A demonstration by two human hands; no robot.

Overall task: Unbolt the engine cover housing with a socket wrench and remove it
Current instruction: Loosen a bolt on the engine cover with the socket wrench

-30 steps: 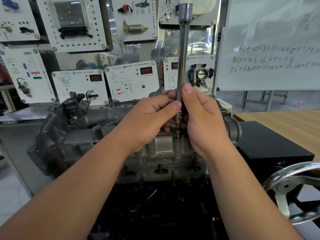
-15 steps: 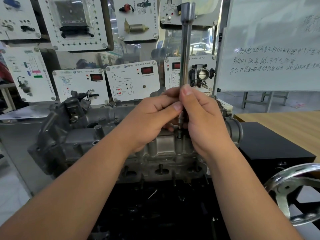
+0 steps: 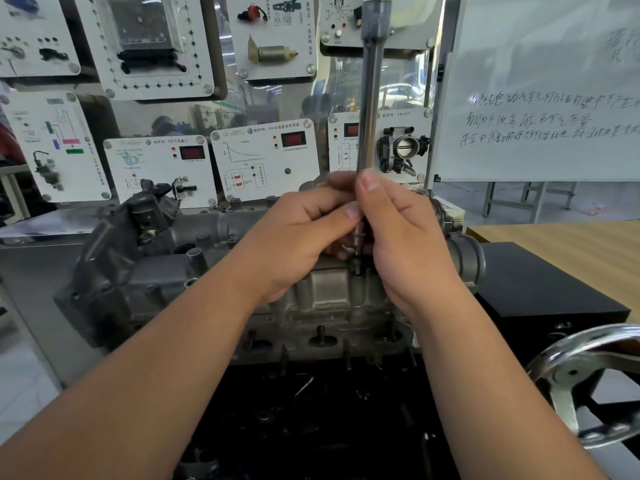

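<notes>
Before white instrument panels (image 3: 265,161), both hands' fingers (image 3: 349,211) pinch a smooth steel socket wrench (image 3: 370,98) upright on the cast-metal engine cover housing (image 3: 329,292).

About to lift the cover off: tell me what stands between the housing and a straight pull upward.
The socket wrench stands upright on a bolt at the engine cover housing, gripped low on its shaft by the left hand and right hand. Wrench and hands sit directly over the housing; whether other bolts remain cannot be told.

Both arms reach forward; the left hand (image 3: 304,237) and right hand (image 3: 405,237) meet, fingers curled, thumbs pinching together.
</notes>
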